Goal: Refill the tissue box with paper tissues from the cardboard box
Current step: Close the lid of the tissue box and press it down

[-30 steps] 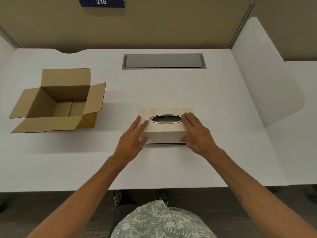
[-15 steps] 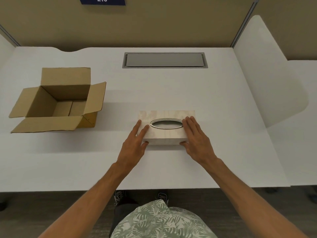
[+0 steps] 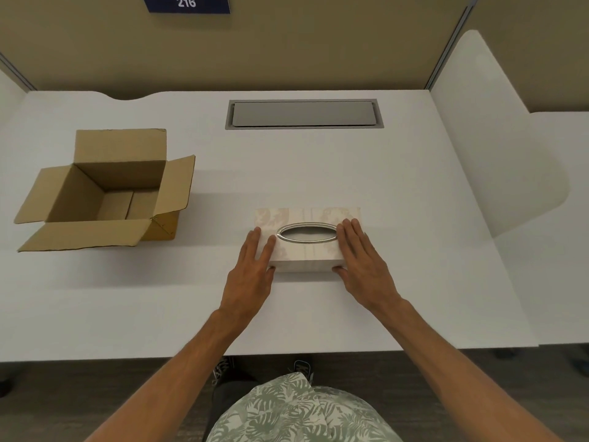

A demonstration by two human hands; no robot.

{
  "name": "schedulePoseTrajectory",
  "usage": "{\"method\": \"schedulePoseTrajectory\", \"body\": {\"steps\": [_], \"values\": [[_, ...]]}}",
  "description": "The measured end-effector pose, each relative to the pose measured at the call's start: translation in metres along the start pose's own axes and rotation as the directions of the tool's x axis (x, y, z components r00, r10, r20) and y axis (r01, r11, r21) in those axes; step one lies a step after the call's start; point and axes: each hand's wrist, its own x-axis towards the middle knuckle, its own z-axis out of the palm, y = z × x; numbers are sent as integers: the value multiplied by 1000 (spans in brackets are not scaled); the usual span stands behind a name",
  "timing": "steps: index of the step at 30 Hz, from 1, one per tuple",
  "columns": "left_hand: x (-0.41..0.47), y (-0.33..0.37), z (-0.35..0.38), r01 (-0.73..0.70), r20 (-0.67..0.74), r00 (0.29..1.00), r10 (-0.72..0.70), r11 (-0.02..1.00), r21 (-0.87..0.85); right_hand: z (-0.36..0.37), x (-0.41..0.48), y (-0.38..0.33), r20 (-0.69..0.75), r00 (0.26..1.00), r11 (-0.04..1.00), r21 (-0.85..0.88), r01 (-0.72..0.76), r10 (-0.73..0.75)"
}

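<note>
Both hands, left (image 3: 251, 269) and right (image 3: 361, 266), clasp the tissue box (image 3: 307, 250); the cardboard box (image 3: 105, 193) looks empty, so probably just final seating remains.

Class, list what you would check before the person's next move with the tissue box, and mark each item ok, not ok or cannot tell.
1. Pale patterned tissue box with the metal-rimmed oval opening flat on the white desk: ok.
2. Left hand on the box's left end: ok.
3. Right hand on its right end: ok.
4. Tissue showing in the opening: cannot tell, it looks dark.
5. Brown cardboard box open, flaps spread: ok.
6. Tissues left in the cardboard box: not ok, only bare bottom shows.
</note>
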Motion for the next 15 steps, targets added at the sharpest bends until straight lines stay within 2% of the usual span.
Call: {"method": "schedulePoseTrajectory", "body": {"steps": [5,11,15], "values": [[-1,2,-3,-40,-43,998,43,997,68,-2,-1,-4,-26,1000,999,-43,0,-1],[3,3,-3,-204,-55,971,231,930,305,0,-8,-15,-108,991,986,-152,69,-85],[2,2,-3,-216,-42,969,243,918,334,7,-17,-14,-169,984,984,-176,35,-65]]}}
